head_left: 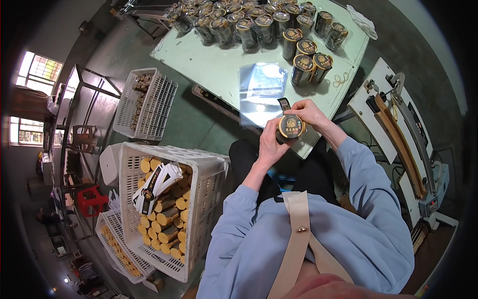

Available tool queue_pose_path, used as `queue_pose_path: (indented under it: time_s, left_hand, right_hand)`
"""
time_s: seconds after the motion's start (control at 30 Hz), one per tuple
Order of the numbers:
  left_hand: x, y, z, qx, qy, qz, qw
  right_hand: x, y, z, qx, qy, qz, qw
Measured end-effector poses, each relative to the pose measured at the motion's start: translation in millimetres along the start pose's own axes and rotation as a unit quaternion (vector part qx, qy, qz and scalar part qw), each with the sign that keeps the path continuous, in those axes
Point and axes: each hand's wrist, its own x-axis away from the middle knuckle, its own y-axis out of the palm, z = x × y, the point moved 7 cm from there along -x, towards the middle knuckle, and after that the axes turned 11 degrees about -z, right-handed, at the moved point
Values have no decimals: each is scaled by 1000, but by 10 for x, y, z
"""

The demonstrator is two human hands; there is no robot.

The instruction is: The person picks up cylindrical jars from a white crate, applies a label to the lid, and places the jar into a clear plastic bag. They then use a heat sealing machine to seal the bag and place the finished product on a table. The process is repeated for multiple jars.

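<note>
My left hand [270, 145] is wrapped round a short canister [290, 127] with a round black lid printed in gold. It is held upright over the near edge of the table, just above my lap. A narrow dark label strip [284, 103] with pale print stands up from the canister's far side. Beside the strip and the lid's far rim, my right hand [308, 110] has its fingers pinched together. Its fingertips seem to press the strip against the canister, though the contact is partly hidden. Several like canisters [303, 62] with black lids and yellow edges stand just beyond.
Clear plastic sleeves [261, 89] lie on the pale table [219, 65]; many film-wrapped canisters [246, 30] crowd its far side. At left, a white crate [199, 164] holds yellow-ended canisters and paper labels [158, 184]. A bar sealing machine [403, 134] stands at right.
</note>
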Motion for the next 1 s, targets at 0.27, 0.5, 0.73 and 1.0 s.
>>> queue_pose_path:
  time_s: [0.27, 0.5, 0.73, 1.0]
  left_hand:
    - [-1, 9, 1, 10, -11, -10, 1000]
    - [7, 11, -25, 9, -13, -14, 1000]
    - [9, 3, -18, 36, -20, 5, 999]
    - [-58, 16, -13, -11, 7, -47, 999]
  right_hand:
    - [-38, -39, 105, -11, 20, 18, 1000]
    - [15, 2, 143, -38, 48, 38, 997]
    - [-53, 10, 231, -39, 54, 13, 998]
    - [-117, -24, 310, -19, 61, 3, 998]
